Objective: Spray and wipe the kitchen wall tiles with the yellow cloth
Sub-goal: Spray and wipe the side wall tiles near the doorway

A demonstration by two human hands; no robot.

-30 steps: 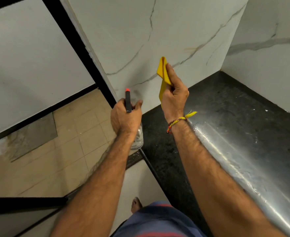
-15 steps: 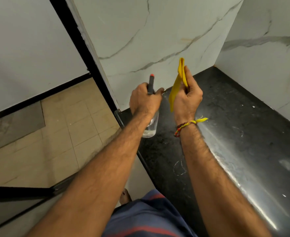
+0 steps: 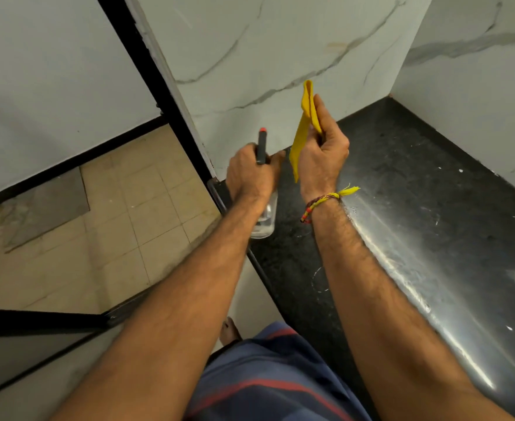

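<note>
Flanking hands [image 3: 286, 165], black countertop [image 3: 417, 183] beneath

Both forearms bare, extended forward, near parallel. Left hand [image 3: 250, 174] back-up, fingers curled round spray bottle [image 3: 263, 221] neck, bottle body hanging below grip. Right hand [image 3: 321, 156] just beside left, raised slightly higher, thumb and fingers pinching yellow cloth [image 3: 303, 129], cloth ends above and below grip.
</note>
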